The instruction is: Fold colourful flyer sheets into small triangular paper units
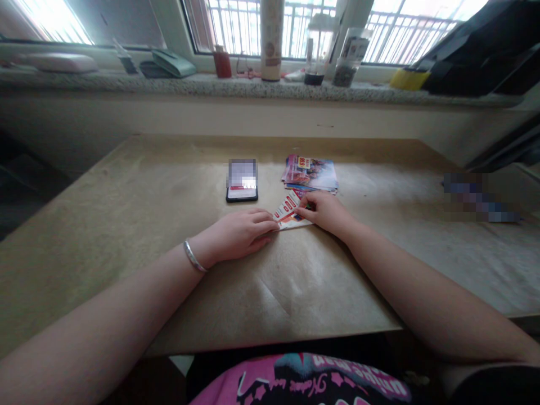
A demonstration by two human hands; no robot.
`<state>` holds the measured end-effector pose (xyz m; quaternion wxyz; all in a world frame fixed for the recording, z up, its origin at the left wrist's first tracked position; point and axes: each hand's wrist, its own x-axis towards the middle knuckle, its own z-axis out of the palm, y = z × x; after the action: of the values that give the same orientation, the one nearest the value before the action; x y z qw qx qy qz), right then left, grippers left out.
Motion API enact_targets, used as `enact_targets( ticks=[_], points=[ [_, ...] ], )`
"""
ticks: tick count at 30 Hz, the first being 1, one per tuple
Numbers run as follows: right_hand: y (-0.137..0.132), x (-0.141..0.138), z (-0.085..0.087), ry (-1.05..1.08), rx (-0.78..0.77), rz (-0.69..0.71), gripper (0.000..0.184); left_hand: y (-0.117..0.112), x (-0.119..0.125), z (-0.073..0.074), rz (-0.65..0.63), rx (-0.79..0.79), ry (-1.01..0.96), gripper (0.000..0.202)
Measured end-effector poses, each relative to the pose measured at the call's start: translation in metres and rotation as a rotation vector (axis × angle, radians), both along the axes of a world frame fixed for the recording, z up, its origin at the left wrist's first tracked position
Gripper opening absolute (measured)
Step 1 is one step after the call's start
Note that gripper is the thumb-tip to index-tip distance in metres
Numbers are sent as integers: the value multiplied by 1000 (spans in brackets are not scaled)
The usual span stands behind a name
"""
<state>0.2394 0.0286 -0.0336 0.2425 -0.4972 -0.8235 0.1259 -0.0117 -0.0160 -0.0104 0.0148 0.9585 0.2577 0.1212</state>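
Note:
A colourful printed paper leaflet (286, 209), folded, with red and white print showing, lies on the table in front of me. The fingertips of my left hand (244, 232) rest on its left corner; the fingers are stretched out and lie low over the table. My right hand (324, 210) pinches the leaflet's right part between thumb and fingers, which hide some of it. Just behind is a stack of colourful printed leaflets (312, 171). To the left of that stack lies a phone (242, 191) with its screen lit and partly blurred out.
The tan table (169, 185) reaches back to a wall below a window. A blurred-out item (481, 198) lies at the table's far right. Along the stone sill (236, 87) stand a red bottle (222, 62), a tall canister (272, 42), clear containers (345, 72) and a yellow object (408, 79).

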Motion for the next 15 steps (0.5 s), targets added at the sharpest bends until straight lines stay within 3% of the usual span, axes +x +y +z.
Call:
enact_targets(
  ticks=[5, 9, 15],
  points=[
    [-5, 5, 3, 32, -73, -10, 13, 1, 1, -4, -17, 47, -12, 31],
    [-7, 6, 3, 133, -163, -61, 20, 1, 1, -6, -28, 49, -19, 30],
    [-4, -6, 1, 212, -74, -61, 19, 1, 5, -1, -65, 123, -24, 25]
  ],
)
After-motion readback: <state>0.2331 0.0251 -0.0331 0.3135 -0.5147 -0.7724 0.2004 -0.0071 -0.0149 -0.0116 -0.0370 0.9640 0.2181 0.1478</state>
